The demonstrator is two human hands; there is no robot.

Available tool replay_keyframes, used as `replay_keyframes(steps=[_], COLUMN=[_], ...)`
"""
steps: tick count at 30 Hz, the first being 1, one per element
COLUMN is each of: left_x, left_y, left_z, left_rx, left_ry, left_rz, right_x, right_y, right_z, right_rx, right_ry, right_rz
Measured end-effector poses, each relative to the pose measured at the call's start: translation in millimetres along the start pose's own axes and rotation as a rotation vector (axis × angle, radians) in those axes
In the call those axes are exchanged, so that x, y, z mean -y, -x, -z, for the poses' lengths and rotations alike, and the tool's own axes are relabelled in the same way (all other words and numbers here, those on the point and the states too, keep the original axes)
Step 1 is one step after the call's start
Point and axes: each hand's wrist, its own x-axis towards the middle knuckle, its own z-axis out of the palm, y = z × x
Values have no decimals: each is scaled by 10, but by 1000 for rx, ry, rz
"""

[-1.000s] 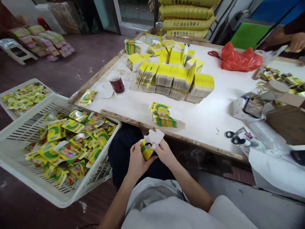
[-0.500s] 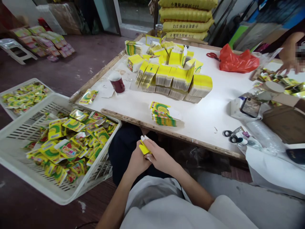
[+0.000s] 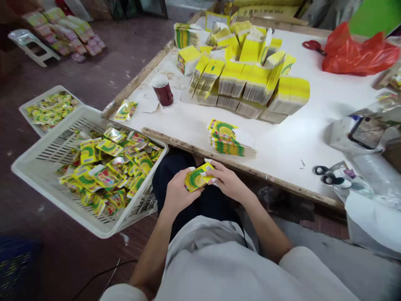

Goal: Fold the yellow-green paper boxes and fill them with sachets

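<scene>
Over my lap, my left hand [image 3: 181, 193] grips the left end of a small yellow and green printed carton [image 3: 197, 177]. My right hand [image 3: 226, 179] pinches the carton's right end, where white flaps stick out. White coverings show on some fingertips. Just beyond my hands, a stack of printed carton blanks [image 3: 226, 137] lies near the table's front edge. At my left, a white plastic basket [image 3: 31, 169] holds many yellow cartons [image 3: 105, 176] in a loose heap.
Bundled yellow carton blanks [image 3: 244, 79] stand in rows on the white table [image 3: 282, 154]. A maroon mug [image 3: 163, 91], red plastic bag [image 3: 354, 52] and scissors [image 3: 332, 175] rest there too. A second basket [image 3: 50, 109] and a stool [image 3: 33, 48] are on the floor.
My hands have moved apart and turned the carton, so its printed face now shows between them. The camera view has tilted down and shifted left.
</scene>
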Motion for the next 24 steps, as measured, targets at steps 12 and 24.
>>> replay_keyframes(steps=[12,24], left_x=[-46,-58], left_y=[-9,9], left_z=[-39,-109], left_rx=[-124,-102], left_ry=[-201,-3], left_rz=[-198,-115], right_x=[40,52], right_y=[-62,-64], right_z=[-38,-88], right_rx=[-33,-89], right_ry=[39,-36], right_rz=[9,38])
